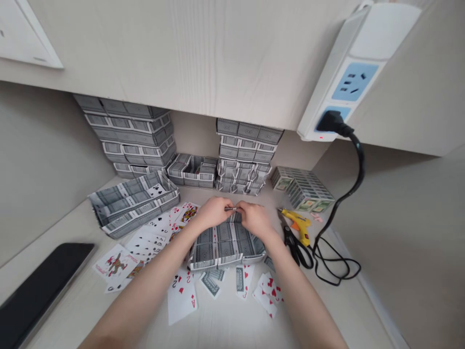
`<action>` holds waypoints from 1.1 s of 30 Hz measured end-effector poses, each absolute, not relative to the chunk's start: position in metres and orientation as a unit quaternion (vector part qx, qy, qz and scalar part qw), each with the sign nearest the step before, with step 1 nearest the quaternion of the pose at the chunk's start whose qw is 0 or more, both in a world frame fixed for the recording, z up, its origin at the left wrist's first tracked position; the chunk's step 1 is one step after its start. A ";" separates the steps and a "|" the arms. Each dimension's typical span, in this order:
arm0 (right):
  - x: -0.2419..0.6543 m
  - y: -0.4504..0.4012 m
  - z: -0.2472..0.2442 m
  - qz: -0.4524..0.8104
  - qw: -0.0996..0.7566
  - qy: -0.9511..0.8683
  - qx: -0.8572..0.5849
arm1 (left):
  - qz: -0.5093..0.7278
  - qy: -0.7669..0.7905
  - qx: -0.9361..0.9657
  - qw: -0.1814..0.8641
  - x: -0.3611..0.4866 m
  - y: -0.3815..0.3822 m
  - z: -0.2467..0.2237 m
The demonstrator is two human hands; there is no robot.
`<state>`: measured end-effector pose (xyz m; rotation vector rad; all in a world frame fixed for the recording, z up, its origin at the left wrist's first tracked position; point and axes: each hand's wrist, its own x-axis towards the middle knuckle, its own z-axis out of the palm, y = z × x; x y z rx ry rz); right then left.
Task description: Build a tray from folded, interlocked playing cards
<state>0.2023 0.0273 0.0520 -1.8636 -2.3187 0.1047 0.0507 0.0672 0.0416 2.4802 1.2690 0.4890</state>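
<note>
A box built of grey-backed playing cards point(221, 245) lies on the desk in front of me. My left hand point(215, 212) pinches the upper far edge of this box, its fingers closed. Close beside it, my right hand point(253, 218) pinches the same far edge with thumb and fingers. The fingertips nearly meet over a thin card edge. Loose face-up cards point(148, 242) spread to the left of the box, and more cards and cut pieces point(269, 293) lie at its near side.
Stacked card boxes point(134, 131) and a second stack point(247, 150) stand at the back. An open card tray point(134, 201) sits left, near a black device point(47, 276). A yellow glue gun point(298, 225), black scissors point(298, 247) and a cable point(336, 201) from a power strip point(358, 72) are right.
</note>
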 end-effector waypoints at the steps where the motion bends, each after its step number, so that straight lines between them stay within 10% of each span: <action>1: 0.202 0.027 0.052 0.037 0.083 -0.773 -0.628 | 0.188 0.431 0.864 0.177 0.049 0.069 0.041; 24: 0.217 0.037 0.038 0.115 0.223 -0.793 -0.554 | 0.196 0.411 0.874 0.171 0.048 0.071 0.040; 33: 0.216 0.032 0.049 0.060 0.141 -0.793 -0.589 | 0.170 0.458 0.868 0.091 0.055 0.063 0.038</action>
